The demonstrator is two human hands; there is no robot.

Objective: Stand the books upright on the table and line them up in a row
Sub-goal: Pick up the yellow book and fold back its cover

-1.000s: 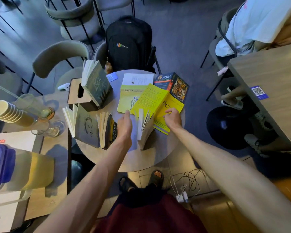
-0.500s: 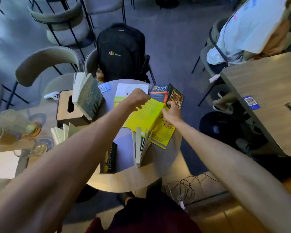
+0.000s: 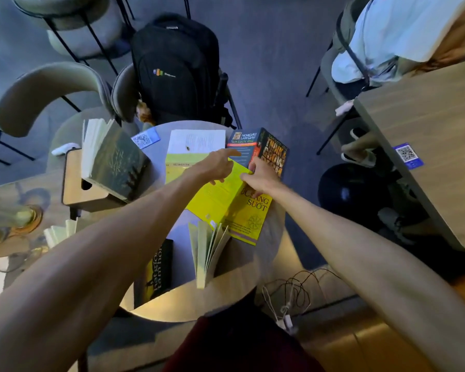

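A dark blue book (image 3: 263, 149) lies open, face down, at the far right of the round table (image 3: 226, 296). A yellow book (image 3: 226, 202) lies open, face down, just in front of it. My left hand (image 3: 218, 166) stretches over the yellow book with fingers apart, the index tip at the blue book's near edge. My right hand (image 3: 262, 177) sits where the two books meet, fingers curled; its grip is unclear. A pale-paged book (image 3: 207, 251) stands fanned near the front. A dark green book (image 3: 116, 159) stands at the left. A yellow-green and white book (image 3: 193, 146) lies flat.
A black book (image 3: 159, 267) and another fanned book (image 3: 61, 232) are partly hidden by my left arm. A wooden tissue box (image 3: 75, 183) props the green book. A black backpack (image 3: 175, 68) fills the chair beyond. Glasses (image 3: 16, 218) stand left; a person sits at the back right.
My left hand left the standing fanned book and reached across the yellow book. Both hands moved farther out, to the dark blue book's near edge.
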